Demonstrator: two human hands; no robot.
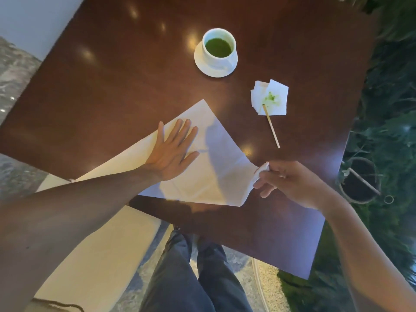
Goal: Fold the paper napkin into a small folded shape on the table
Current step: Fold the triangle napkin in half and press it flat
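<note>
A large white paper napkin (216,163) lies spread out on the dark wooden table (112,86), with faint crease lines across it. My left hand (172,152) presses flat on the napkin's left half, fingers apart. My right hand (290,181) pinches the napkin's right corner between thumb and fingers and holds that corner lifted a little off the table.
A white cup of green drink on a saucer (217,52) stands at the back. A stained, crumpled small napkin (270,97) with a wooden stir stick (272,127) lies to the right. A potted plant (358,181) and greenery flank the table's right edge. My legs show below.
</note>
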